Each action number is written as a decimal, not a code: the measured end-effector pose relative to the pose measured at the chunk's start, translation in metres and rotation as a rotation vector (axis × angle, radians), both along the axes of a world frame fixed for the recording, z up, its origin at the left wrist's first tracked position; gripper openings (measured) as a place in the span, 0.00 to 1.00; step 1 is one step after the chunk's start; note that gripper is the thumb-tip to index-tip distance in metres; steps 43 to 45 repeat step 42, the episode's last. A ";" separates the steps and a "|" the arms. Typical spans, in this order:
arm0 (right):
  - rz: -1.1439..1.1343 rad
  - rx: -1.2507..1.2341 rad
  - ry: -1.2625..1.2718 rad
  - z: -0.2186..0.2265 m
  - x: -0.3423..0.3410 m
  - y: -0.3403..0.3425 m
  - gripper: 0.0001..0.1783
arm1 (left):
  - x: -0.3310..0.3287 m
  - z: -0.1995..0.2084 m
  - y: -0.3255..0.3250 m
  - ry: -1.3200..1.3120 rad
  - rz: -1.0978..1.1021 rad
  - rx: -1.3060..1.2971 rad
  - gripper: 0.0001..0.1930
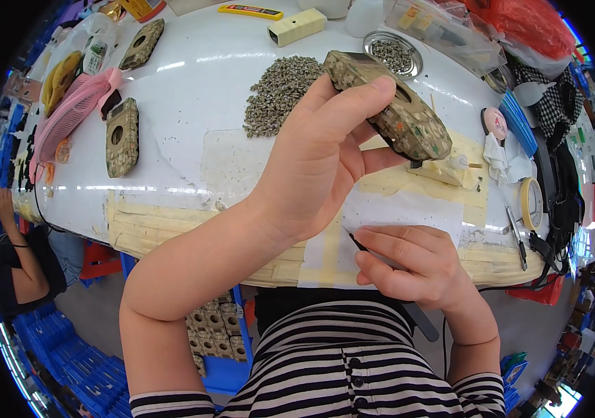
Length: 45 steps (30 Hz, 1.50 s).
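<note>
My left hand (311,164) is raised above the table, its fingers and thumb wrapped round a camouflage-patterned casing (416,125) with a round opening. The casing is tilted, and part of it is hidden behind my thumb. Lower and nearer to me, my right hand (412,261) pinches a thin dark pointed tool (356,242). Its tip points up and to the left, over a white sheet (325,261) taped at the table's front edge; most of the tool is covered by my fingers. Casing and tool are apart.
A pile of small metal parts (276,94) lies beyond my left hand, with more in a round metal dish (416,59). Two more camouflage casings (122,139) rest at left. A tape roll (531,203) and a knife-like pen tool (517,237) lie right. Someone (15,265) sits at far left.
</note>
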State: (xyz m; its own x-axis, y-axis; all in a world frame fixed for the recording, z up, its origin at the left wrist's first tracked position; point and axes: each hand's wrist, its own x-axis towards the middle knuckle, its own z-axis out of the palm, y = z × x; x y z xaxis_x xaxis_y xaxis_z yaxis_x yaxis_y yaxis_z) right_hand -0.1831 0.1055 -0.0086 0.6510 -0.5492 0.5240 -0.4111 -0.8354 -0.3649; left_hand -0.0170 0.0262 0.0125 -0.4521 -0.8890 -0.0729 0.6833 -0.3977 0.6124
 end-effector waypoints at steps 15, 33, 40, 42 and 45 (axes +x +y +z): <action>0.008 0.018 -0.028 0.001 -0.002 -0.002 0.13 | -0.001 -0.002 -0.001 0.011 0.007 -0.004 0.13; -0.271 0.759 -0.433 0.006 0.007 0.007 0.06 | -0.003 0.002 0.001 -0.073 0.061 -0.003 0.15; -0.286 0.745 -0.373 0.008 0.011 0.003 0.06 | -0.002 0.003 0.001 -0.074 0.054 -0.009 0.16; -0.280 0.727 -0.359 0.008 0.012 0.003 0.06 | -0.002 0.003 0.001 -0.080 0.061 -0.008 0.16; -0.280 0.727 -0.359 0.008 0.012 0.003 0.06 | -0.002 0.003 0.001 -0.080 0.061 -0.008 0.16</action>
